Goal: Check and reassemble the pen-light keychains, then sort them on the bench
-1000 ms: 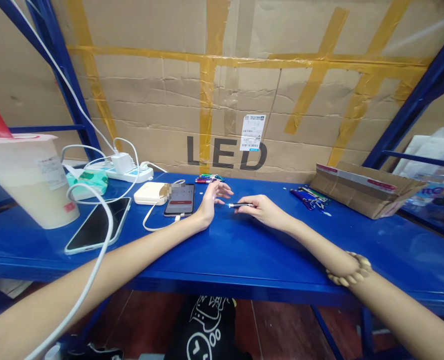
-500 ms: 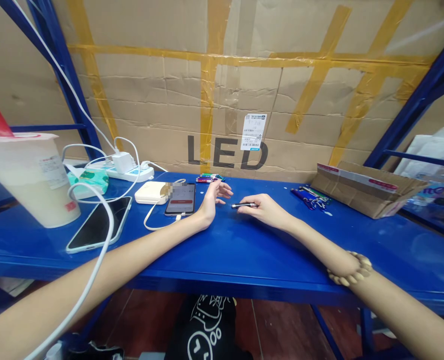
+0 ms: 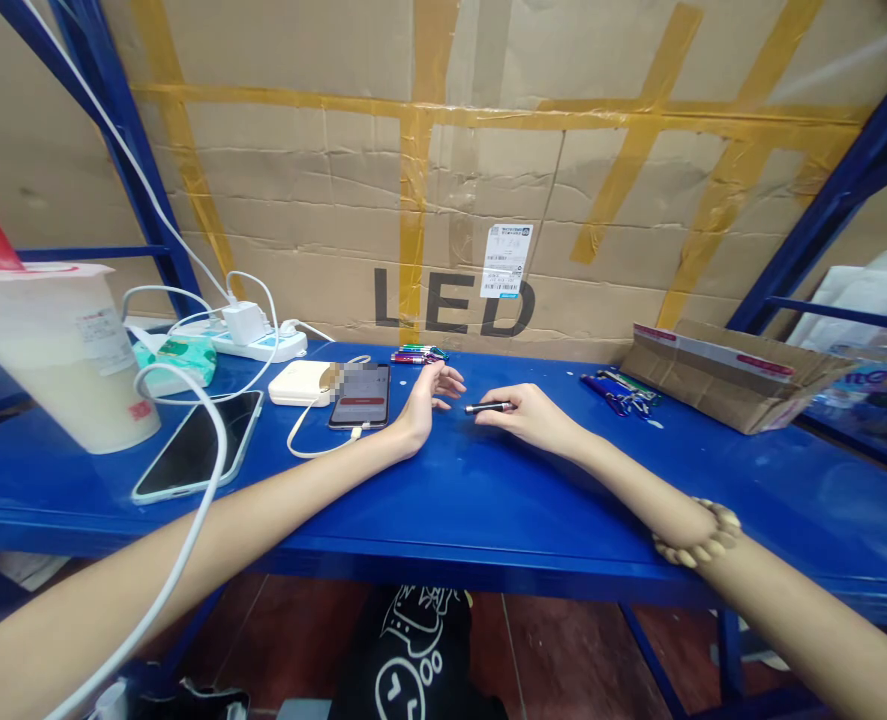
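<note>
Between the thumb and fingers of my right hand (image 3: 527,414) is a dark pen (image 3: 482,407), held low over the blue shelf (image 3: 488,500) and pointing left. My left hand (image 3: 426,405) rests on its edge with fingers apart and curved toward the pen, holding nothing. Just behind it lies a small bunch of coloured pens (image 3: 419,354). Left of that hand is a phone (image 3: 362,396) with a lit screen, plugged into a cream power bank (image 3: 300,383). Several blue and green pens (image 3: 617,392) lie to the right, beyond my right hand.
An open cardboard box (image 3: 735,375) stands at the right. On the left are a drink cup (image 3: 60,350) with a red straw, a dark phone (image 3: 199,448), a tissue pack (image 3: 177,362) and a power strip (image 3: 263,345). A white cable (image 3: 214,470) crosses above my left forearm.
The pen in my right hand has tilted very slightly. Both hands otherwise keep their places, and the whole view has shifted a little.
</note>
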Motion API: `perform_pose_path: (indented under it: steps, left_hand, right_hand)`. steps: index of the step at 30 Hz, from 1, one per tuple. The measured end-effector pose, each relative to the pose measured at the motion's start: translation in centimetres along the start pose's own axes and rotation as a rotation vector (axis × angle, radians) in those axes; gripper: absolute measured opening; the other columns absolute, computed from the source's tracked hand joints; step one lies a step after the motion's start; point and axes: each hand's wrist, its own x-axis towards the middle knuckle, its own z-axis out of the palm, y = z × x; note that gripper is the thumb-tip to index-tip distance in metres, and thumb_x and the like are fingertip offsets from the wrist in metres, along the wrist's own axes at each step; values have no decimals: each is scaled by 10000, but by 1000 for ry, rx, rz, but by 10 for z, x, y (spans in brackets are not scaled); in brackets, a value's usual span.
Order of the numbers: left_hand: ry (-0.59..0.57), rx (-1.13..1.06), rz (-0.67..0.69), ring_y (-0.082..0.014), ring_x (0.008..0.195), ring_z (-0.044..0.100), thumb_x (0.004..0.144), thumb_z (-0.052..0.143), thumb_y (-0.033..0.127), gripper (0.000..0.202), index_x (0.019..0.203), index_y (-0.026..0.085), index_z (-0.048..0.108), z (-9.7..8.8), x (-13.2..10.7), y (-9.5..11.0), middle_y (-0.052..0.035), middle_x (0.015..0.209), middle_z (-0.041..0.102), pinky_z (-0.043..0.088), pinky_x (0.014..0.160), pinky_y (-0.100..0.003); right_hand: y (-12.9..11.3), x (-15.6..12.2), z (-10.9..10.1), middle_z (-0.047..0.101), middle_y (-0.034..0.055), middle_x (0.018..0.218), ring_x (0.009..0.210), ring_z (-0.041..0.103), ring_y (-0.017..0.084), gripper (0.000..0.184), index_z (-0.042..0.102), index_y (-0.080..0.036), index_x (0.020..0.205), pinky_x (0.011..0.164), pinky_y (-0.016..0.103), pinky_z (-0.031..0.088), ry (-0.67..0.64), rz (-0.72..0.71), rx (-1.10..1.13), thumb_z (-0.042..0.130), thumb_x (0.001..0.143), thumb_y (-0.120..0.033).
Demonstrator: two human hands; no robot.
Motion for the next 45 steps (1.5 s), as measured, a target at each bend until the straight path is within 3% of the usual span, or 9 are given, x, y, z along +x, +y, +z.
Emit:
perform_pose_path:
  steps: [16, 30, 35, 40, 45]
  left_hand:
    - [-3, -8, -18, -173, 719, 556, 824, 308, 384, 351, 692, 172, 555, -1, 2, -3, -49, 713, 607, 369, 603, -249]
    - [-26, 34, -3, -174, 740, 575, 822, 302, 411, 365, 710, 164, 546, -3, 4, -6, -52, 736, 627, 391, 608, -249]
    - [-14, 81, 14, -172, 756, 581, 798, 299, 433, 356, 728, 168, 526, -4, 5, -7, -49, 759, 625, 402, 618, -248]
    - [-10, 151, 38, -178, 777, 589, 795, 268, 444, 371, 757, 167, 512, -7, 8, -7, -63, 799, 624, 423, 629, -256]
    - [-50, 309, 120, -194, 829, 575, 813, 212, 431, 377, 780, 177, 489, -10, 7, -7, -67, 848, 613, 432, 667, -285]
  right_hand:
    - [3, 0, 2, 600, 7, 673, 597, 459, 120, 314, 679, -161, 816, 571, 240, 338, 0, 10, 9, 560, 759, -446]
    - [1, -1, 0, 650, 43, 827, 718, 543, 152, 310, 642, -139, 888, 680, 263, 397, -122, -92, 106, 501, 814, -405]
    - [1, -1, 2, 630, 33, 788, 713, 537, 135, 380, 588, -141, 761, 664, 245, 383, -102, -100, 52, 329, 899, -382]
    - [11, 2, -2, 631, 24, 825, 739, 566, 159, 312, 516, -194, 862, 606, 242, 357, -3, 125, -301, 312, 913, -423]
    - [44, 0, -24, 656, 62, 947, 886, 599, 220, 313, 525, -223, 1018, 664, 276, 387, 83, 464, -663, 365, 897, -464]
